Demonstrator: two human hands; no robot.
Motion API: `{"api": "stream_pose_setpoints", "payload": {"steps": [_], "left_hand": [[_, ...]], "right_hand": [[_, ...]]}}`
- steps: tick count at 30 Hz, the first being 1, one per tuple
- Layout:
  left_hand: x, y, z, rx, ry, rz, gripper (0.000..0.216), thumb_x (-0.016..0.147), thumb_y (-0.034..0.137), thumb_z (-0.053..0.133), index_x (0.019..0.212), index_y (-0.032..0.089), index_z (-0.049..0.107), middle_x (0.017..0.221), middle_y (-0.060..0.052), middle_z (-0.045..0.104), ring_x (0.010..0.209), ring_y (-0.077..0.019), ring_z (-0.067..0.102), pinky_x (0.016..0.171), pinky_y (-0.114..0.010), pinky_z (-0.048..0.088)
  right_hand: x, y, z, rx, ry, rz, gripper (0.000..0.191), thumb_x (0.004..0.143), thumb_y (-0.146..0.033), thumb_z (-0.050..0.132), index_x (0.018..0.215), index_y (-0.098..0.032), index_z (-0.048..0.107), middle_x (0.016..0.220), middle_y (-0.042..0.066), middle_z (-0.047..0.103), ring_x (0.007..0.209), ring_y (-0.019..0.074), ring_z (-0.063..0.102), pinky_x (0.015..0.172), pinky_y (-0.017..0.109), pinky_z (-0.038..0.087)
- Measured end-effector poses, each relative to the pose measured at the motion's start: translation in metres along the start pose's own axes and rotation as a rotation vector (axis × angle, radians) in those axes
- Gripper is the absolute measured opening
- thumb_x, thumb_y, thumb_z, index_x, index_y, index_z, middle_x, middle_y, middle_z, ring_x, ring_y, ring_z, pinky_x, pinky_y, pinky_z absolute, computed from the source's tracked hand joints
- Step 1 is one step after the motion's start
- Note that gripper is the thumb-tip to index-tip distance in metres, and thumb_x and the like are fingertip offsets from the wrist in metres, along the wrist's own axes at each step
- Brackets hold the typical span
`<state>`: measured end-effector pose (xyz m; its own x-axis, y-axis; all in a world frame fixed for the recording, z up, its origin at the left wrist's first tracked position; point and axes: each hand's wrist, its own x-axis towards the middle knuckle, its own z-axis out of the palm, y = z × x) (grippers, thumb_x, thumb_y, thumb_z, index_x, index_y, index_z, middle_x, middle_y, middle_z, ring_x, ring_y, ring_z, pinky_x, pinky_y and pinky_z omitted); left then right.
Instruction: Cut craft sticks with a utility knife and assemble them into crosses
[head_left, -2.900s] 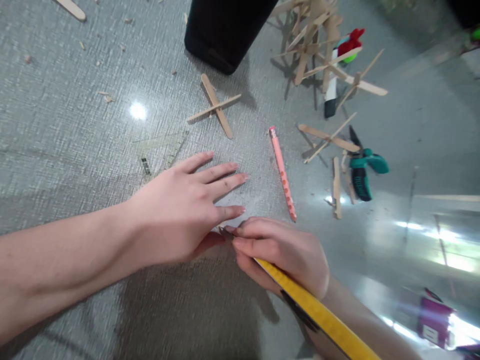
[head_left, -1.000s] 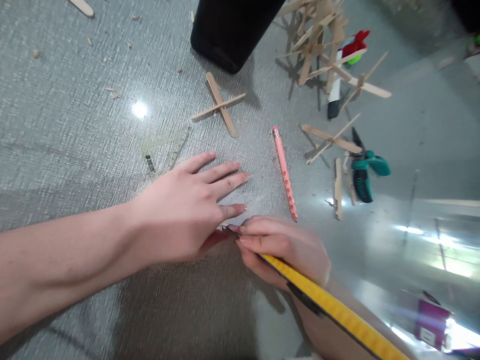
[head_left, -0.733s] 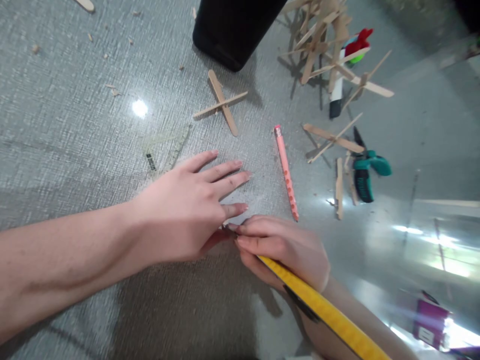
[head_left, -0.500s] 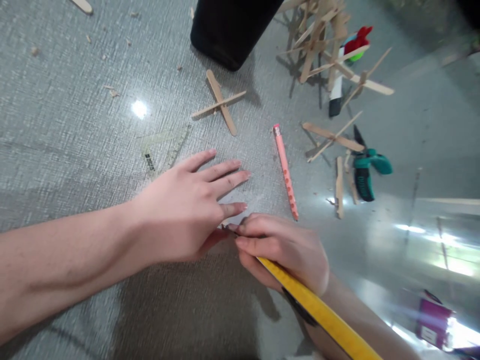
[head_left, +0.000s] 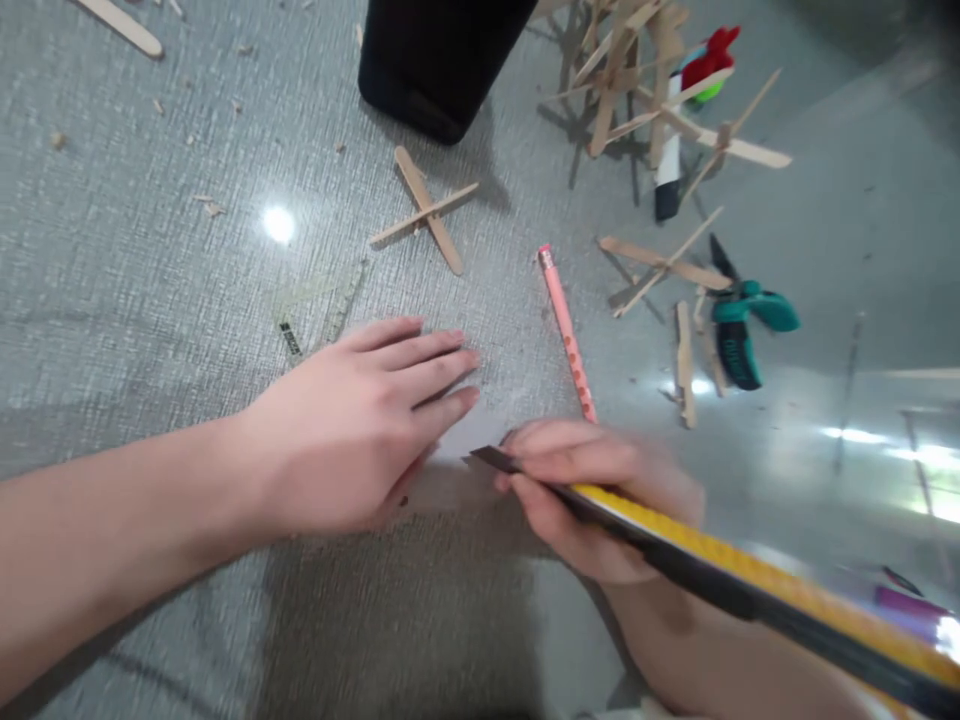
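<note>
My left hand (head_left: pixel 352 430) lies palm down on the grey tabletop with its fingers stretched out toward the right. A pale, whitish patch shows just beyond its fingertips; whether it is paper or glare I cannot tell. In my right hand (head_left: pixel 607 490) is a yellow and black utility knife (head_left: pixel 697 562), gripped near its front end. Its dark blade points left, a short way from my left fingers. A pink pencil (head_left: pixel 564 325) with an eraser lies just past my right hand. Partly under my left hand's far side is a clear set square (head_left: pixel 290 338).
Two crossed wooden craft sticks (head_left: pixel 430 214) lie below a black container (head_left: pixel 442 70). Farther right are a stick structure (head_left: pixel 619 75), a white marker (head_left: pixel 667 175), another stick cross (head_left: pixel 660 264) and green-handled pliers (head_left: pixel 739 330). Stick scraps (head_left: pixel 684 365) lie nearby.
My right hand has drawn the knife back to the right, away from my left hand, so the blade now shows. My left hand has shifted slightly left in view.
</note>
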<state>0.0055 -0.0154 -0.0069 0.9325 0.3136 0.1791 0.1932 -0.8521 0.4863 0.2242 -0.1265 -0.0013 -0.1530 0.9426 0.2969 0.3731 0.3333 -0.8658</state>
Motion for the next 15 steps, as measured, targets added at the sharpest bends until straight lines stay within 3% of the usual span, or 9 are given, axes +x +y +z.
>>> {"api": "stream_pose_setpoints", "payload": {"steps": [3,10,15], "left_hand": [[-0.002,-0.004,-0.006,-0.028,0.021,-0.003,0.041,0.095,0.017,0.051,0.134,0.01,0.063,0.147,-0.015,0.058,0.139,-0.0279,0.053,0.121,-0.046,0.04],[0.003,-0.016,-0.02,-0.142,0.045,0.056,0.027,0.095,0.005,0.049,0.102,0.015,0.073,0.122,-0.008,0.073,0.126,-0.0229,0.063,0.115,-0.041,0.047],[0.005,-0.016,-0.027,-0.053,0.035,0.021,0.021,0.093,0.007,0.055,0.088,0.016,0.073,0.1,-0.007,0.073,0.096,-0.0222,0.066,0.087,-0.039,0.053]], "right_hand": [[-0.004,0.001,-0.001,0.038,0.14,0.113,0.033,0.079,0.003,0.068,0.101,-0.022,0.067,0.081,0.001,0.071,0.067,0.0156,0.07,0.062,0.031,0.06],[-0.001,-0.003,-0.002,0.045,0.147,0.161,0.028,0.082,-0.001,0.069,0.099,-0.022,0.068,0.081,0.001,0.071,0.067,0.0153,0.07,0.059,0.029,0.058],[-0.003,-0.004,-0.004,0.041,0.185,0.176,0.027,0.083,-0.001,0.069,0.099,-0.022,0.068,0.084,0.001,0.072,0.066,0.0139,0.07,0.057,0.027,0.056]]}}
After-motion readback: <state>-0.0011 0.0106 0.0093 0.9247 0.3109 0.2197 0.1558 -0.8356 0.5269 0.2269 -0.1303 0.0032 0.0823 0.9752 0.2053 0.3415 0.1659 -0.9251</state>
